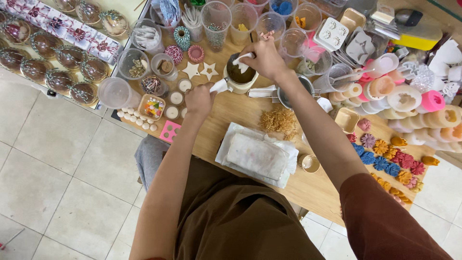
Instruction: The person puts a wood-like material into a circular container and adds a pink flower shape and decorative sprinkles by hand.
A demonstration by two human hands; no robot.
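Left hand grips the white handle of the small pot mid-table while the right hand pinches a white spoon in its dark contents, stirring underway, nothing poured.

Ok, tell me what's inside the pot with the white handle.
The pot holds a dark brownish filling, and a white utensil held by the right hand dips into it. The utensil's lower end and the bottom are covered.
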